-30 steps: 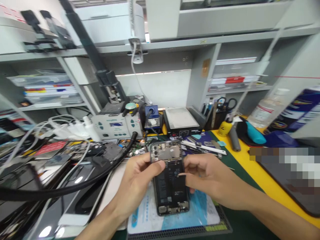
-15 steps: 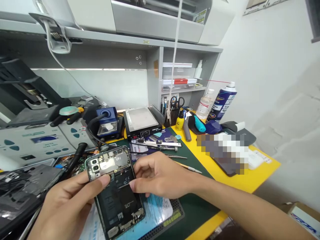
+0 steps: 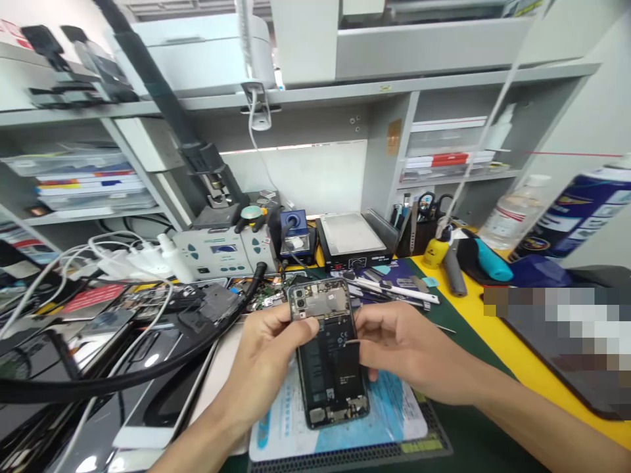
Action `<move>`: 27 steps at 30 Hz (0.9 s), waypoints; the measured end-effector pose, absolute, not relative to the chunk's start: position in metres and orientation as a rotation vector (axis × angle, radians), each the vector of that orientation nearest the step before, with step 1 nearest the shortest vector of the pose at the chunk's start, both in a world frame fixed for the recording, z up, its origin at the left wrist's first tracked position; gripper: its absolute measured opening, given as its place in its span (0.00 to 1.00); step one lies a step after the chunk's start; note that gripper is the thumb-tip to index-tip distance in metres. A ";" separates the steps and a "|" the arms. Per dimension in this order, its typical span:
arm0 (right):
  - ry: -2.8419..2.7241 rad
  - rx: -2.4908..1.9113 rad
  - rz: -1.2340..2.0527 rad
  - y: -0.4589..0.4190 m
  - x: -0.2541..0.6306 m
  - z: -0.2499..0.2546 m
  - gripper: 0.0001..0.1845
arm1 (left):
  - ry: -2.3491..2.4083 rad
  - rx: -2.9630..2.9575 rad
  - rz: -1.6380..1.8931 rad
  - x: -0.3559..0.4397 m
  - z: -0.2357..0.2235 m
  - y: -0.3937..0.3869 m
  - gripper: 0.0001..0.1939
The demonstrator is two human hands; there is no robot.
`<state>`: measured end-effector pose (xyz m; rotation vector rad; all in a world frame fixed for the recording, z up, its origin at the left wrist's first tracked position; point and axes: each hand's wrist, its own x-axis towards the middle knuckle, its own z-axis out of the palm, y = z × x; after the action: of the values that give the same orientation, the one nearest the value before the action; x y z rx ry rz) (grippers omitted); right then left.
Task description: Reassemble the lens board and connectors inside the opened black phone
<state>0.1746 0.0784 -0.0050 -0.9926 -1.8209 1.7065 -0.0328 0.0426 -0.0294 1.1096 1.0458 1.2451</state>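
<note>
Here's the phone [image 3: 315,384], open-backed, out in front of the person and over the pale-and-blue mat [image 3: 414,424] on the bench [image 3: 478,368]; whether it touches the mat, I can't tell. The left hand [image 3: 261,348] has it by the upper left side, fingers closed on the edge, thumb laid across the face just below the cameras [image 3: 300,299]. And in comes the right hand [image 3: 414,348], fingers bent at the right edge, thumb tip over the battery [image 3: 348,368]; whether they pinch anything there, the view doesn't show. This looks like work on the exposed insides, around the battery's upper right part, and the next move seems to call for a steady left hold and light, precise fingertips from the right. Camera end points away from the person, bottom end towards them; the long axis runs mostly fore and aft, the far end leaning a little left.
</note>
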 end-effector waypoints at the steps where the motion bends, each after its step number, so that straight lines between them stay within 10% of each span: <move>1: -1.827 -0.989 1.708 0.079 0.175 -0.005 0.15 | 1.024 1.104 1.239 -0.033 -0.029 0.042 0.09; 23: -1.474 -1.037 1.778 0.096 0.176 -0.005 0.12 | 0.767 0.960 1.131 -0.046 -0.012 0.054 0.08; 27: -1.513 -1.064 1.892 0.100 0.182 0.000 0.08 | 0.883 1.449 0.982 -0.075 -0.008 0.048 0.46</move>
<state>0.1822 0.0997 0.0003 -1.0644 -1.5134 1.8918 -0.0746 0.0478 -0.0084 1.4488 0.8825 0.9816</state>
